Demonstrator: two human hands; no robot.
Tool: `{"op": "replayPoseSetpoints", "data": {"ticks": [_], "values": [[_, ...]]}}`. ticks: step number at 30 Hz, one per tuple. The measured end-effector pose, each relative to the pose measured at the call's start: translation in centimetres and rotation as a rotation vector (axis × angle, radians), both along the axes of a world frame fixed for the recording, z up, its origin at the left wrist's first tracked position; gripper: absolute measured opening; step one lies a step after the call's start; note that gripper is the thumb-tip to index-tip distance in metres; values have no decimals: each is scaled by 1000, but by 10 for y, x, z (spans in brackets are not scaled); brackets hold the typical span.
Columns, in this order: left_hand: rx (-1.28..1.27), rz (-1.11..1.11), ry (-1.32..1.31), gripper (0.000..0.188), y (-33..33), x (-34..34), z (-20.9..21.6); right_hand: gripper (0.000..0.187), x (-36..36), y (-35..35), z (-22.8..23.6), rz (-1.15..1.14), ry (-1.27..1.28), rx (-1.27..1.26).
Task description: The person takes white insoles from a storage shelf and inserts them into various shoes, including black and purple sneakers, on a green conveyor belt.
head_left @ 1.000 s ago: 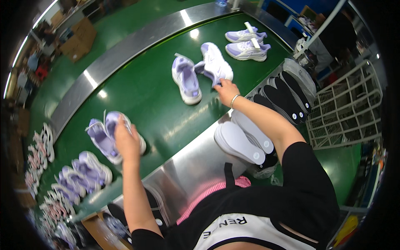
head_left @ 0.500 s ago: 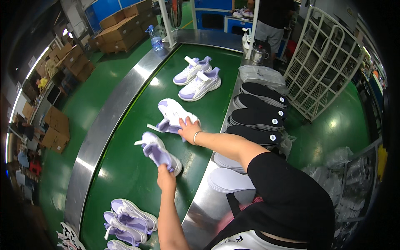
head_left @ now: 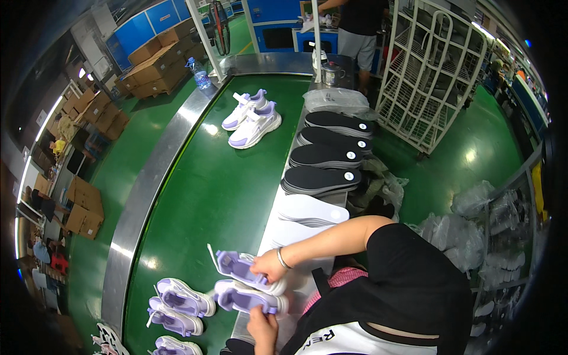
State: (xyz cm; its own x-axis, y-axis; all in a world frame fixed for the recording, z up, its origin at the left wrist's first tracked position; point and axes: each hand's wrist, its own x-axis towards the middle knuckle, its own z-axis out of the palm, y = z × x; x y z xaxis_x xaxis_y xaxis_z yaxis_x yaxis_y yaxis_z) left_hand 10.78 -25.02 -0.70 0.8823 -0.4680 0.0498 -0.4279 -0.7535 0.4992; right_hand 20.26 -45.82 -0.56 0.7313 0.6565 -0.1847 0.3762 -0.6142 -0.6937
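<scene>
Two white and lavender sneakers are side by side in my hands, over the near edge of the green belt (head_left: 195, 222). My right hand (head_left: 270, 265) is closed on the heel of the farther sneaker (head_left: 235, 267), whose strap hangs loose. The heel of the nearer sneaker (head_left: 244, 299) is pinched in my left hand (head_left: 261, 326). To their left on the belt sits a similar pair, one sneaker (head_left: 184, 297) behind the other (head_left: 173, 318). Part of another sneaker (head_left: 177, 346) shows at the lower edge.
Stacks of black insoles (head_left: 327, 155) and white insoles (head_left: 309, 210) line the metal ledge at right. Another sneaker pair (head_left: 255, 125) stands farther up the belt. Beyond are a metal mug (head_left: 332, 73), a water bottle (head_left: 200, 75), a wire cage trolley (head_left: 427, 77) and another person (head_left: 359, 35).
Both hands have brought the two sneakers toward me, off the middle of the belt to its near edge. The right hand now grips a heel rather than resting on the shoe.
</scene>
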Motion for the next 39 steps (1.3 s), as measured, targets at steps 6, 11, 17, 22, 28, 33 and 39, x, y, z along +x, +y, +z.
{"op": "replayPoseSetpoints", "data": {"ticks": [6, 11, 17, 22, 28, 33, 39], "values": [[-45, -24, 233, 25, -16, -61, -13, 31, -100, -14, 0, -47, 9, -176], [-17, -146, 495, 28, -19, -53, 1, 35, -144, -32, -22, -236, 47, -114], [-201, -25, 381, 25, -18, -45, 16, 28, -165, -41, -4, -537, -73, 69], [-437, -45, 414, 14, -67, -46, 23, 25, -216, -87, -16, -724, -100, 34], [-453, -253, 631, 14, -138, -83, 14, 20, -318, -161, -54, -1244, -91, 84], [-193, -620, 567, 12, -222, -152, 23, 23, -515, -222, -73, -2087, -94, 70], [35, -886, 498, 12, -316, -241, 31, 24, -743, -270, -74, -2627, -54, -218]]}}
